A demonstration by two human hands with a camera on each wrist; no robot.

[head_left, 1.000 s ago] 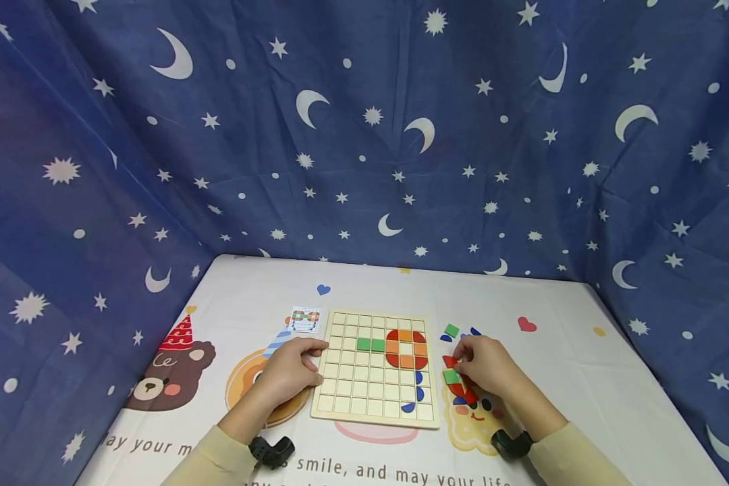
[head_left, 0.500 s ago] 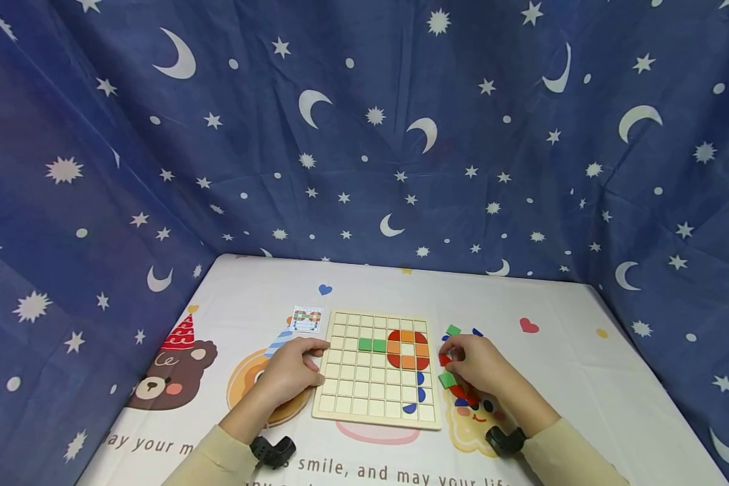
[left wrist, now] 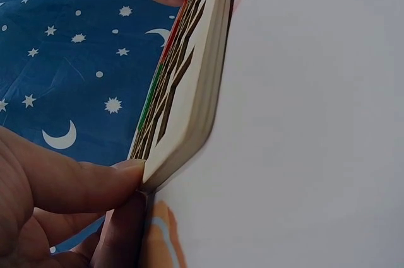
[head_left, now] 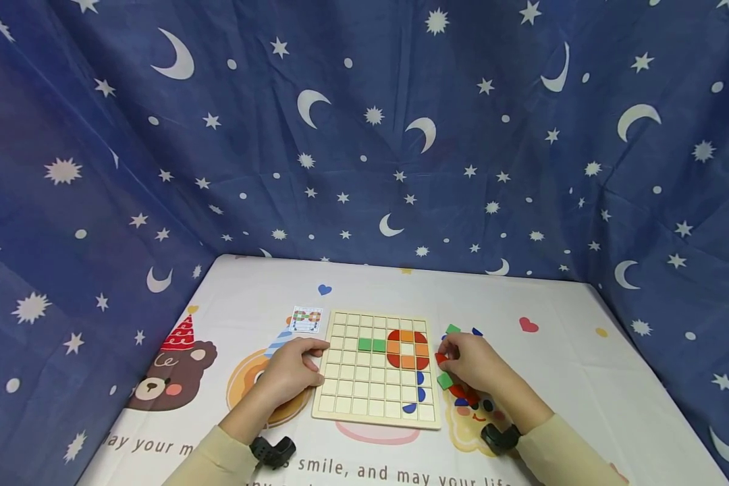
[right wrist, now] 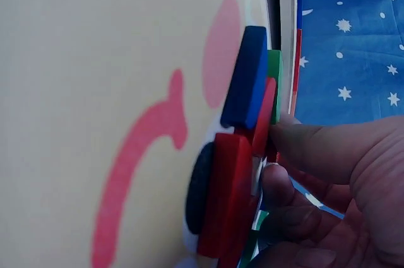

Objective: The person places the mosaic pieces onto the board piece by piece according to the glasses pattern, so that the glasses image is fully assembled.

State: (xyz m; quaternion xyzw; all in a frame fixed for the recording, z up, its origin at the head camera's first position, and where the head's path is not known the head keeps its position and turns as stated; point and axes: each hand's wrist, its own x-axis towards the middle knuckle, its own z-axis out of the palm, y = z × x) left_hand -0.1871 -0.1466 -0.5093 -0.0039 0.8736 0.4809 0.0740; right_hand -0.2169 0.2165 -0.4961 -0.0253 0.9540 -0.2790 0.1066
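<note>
A wooden grid board (head_left: 364, 391) lies on the table with two green squares (head_left: 372, 345), a red and orange ring (head_left: 406, 348) and blue pieces (head_left: 418, 386) set in it. My left hand (head_left: 313, 362) grips the board's left edge; in the left wrist view the thumb (left wrist: 76, 180) and a finger pinch the board (left wrist: 189, 98) at its edge. My right hand (head_left: 446, 361) pinches a red piece (head_left: 440, 358) just right of the board, above a green square (head_left: 445, 381). In the right wrist view the thumb (right wrist: 328, 148) touches a thin red piece (right wrist: 265, 116) among red (right wrist: 230, 205), blue (right wrist: 246, 79) and green (right wrist: 273, 82) pieces.
Loose pieces lie right of the board: a green one (head_left: 453, 329), a blue one (head_left: 476, 331) and red ones (head_left: 460, 391) under my right hand. A small pattern card (head_left: 306, 319) sits at the board's far left corner. Blue starry curtains enclose the table (head_left: 559, 378) on three sides.
My right hand has shifted a little left toward the board with the red piece. The left hand and the board have stayed put.
</note>
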